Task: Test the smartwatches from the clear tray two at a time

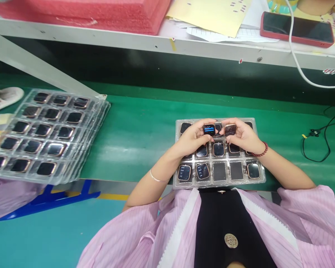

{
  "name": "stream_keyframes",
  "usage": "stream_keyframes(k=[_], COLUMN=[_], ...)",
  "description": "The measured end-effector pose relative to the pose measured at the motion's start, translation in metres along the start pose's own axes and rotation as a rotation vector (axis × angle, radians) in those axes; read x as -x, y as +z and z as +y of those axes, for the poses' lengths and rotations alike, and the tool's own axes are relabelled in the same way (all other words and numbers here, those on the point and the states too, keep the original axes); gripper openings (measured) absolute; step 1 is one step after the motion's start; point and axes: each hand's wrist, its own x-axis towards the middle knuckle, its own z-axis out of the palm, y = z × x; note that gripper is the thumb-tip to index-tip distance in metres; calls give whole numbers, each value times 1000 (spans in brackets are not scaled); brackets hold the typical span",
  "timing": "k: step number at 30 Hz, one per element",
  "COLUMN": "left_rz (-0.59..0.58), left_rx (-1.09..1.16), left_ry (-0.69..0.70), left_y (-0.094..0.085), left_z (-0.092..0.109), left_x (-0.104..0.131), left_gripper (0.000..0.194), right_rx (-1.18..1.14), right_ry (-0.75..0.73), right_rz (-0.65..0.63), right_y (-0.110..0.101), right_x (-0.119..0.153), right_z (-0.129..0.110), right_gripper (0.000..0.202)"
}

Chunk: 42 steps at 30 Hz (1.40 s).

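Observation:
My left hand (194,137) grips a square smartwatch (209,129) whose screen is lit with blue bars. Close beside it, my right hand (241,136) holds a second smartwatch (230,129) with a dark face. Both hands are above a clear plastic tray (220,183) of square compartments. Several watches lie in that tray, among them a dark one (218,149) in the middle row. In its front row, two watches at the left (203,171) show faint text, two compartments (228,171) hold no watch, and a dark watch (253,171) is at the right.
A stack of clear trays (56,176) with watches stands at the left on the green surface (134,141). Above is a shelf (212,46) with red foam (114,16), papers (212,15) and a red-cased phone (297,29). A white cable (293,56) hangs down; a black cable (328,145) lies right.

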Motion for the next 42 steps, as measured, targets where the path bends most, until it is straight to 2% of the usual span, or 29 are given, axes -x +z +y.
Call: stream_keyframes(k=[3,11,19,26,42], left_rz=[4,13,2,10,3], left_rx=[-59,-90,-38,-59,-37], left_ry=[6,9,8,-4,21], left_y=[-1,-1,1,0,1], left_z=[-1,0,1,1,1], left_x=[-1,0,0,0,0], left_gripper=[43,45,54,40,46], right_rx=[55,65,67,68,96], right_ry=[-29,-41,-29,-3,-35], right_rz=[-11,-14,-6,-18,-30], right_y=[-1,0,0,0,0], right_x=[0,0,-1,-1,-1], right_z=[-2,-2,-2,-4,-3], right_gripper=[34,29,36,32,38])
